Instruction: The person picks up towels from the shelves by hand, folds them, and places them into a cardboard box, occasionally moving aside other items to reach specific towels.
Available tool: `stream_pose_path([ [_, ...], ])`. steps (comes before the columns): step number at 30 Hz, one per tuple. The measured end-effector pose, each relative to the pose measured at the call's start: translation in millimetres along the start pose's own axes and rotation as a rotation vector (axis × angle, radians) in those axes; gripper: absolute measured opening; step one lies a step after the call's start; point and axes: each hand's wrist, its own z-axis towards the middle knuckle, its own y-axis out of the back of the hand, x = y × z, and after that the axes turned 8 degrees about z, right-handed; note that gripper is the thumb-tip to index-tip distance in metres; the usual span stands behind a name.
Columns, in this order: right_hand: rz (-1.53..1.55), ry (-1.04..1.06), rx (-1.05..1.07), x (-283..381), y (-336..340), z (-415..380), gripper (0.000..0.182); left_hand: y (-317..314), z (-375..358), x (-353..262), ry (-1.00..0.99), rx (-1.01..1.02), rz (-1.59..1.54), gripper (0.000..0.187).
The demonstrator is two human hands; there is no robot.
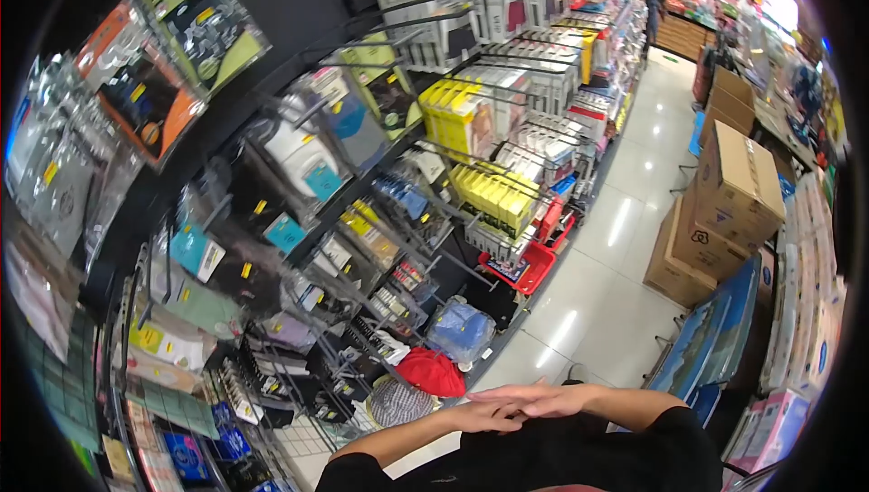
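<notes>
Both hands sit at bottom centre of the frame, crossed one over the other in front of the person's dark shirt. Right hand (pixel 534 398) lies flat on top, fingers stretched out and pointing left; left hand (pixel 484 418) is underneath, fingers loosely spread. Neither grip holds anything; both are released, just resting on each other.

Nearest goods: a red cap (pixel 433 372) just left of and above the hands, low on the rack, with a grey patterned hat (pixel 398 401) beside it and a blue bagged bundle (pixel 460 329) a little higher. All three are apart from the hands, no contact. The cap looks soft fabric, light, floppy, not fragile; judged easiest to pinch at the brim or crown edge. The bagged bundle probably has slick plastic film, so it is best taken with the whole hand around it.

Further out: wire display rack (pixel 362 248) running from lower left to upper centre, hung with packaged items on pegs. Yellow boxes (pixel 493 195) at mid frame, a red basket (pixel 525 266) just below them near the floor. White tiled floor (pixel 597 293) forms the aisle up the centre right. Stacked cardboard boxes (pixel 733 193) at right, well apart from the hands. Far end of the aisle, upper right, too small to tell.
</notes>
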Motion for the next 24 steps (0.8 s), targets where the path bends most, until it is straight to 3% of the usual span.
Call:
stream_pose_path([
  [3,0.143,-0.037,-0.027,21.4,-0.8,-21.0,0.086,14.4,-9.9,-18.8,0.115,-0.043,-0.001,0.07],
  [7,0.15,-0.004,-0.065,25.5,12.0,-51.2,0.086,23.3,13.1,-23.1,0.034,-0.054,-0.023,0.066],
  [11,0.101,0.023,-0.06,33.9,28.6,-89.5,0.079,31.1,48.8,-33.7,0.152,-0.008,-0.017,0.066],
  [13,0.074,0.045,-0.06,40.5,37.4,-110.5,0.075,29.1,78.1,-49.8,0.081,0.039,0.279,0.068],
  [20,0.085,0.06,-0.062,73.2,78.1,-200.1,0.074,31.4,184.7,-82.9,-0.063,-0.017,0.435,0.073],
  [24,0.032,0.077,-0.053,99.4,75.6,-239.9,0.08,42.3,242.7,-83.7,0.069,0.131,0.615,0.082],
])
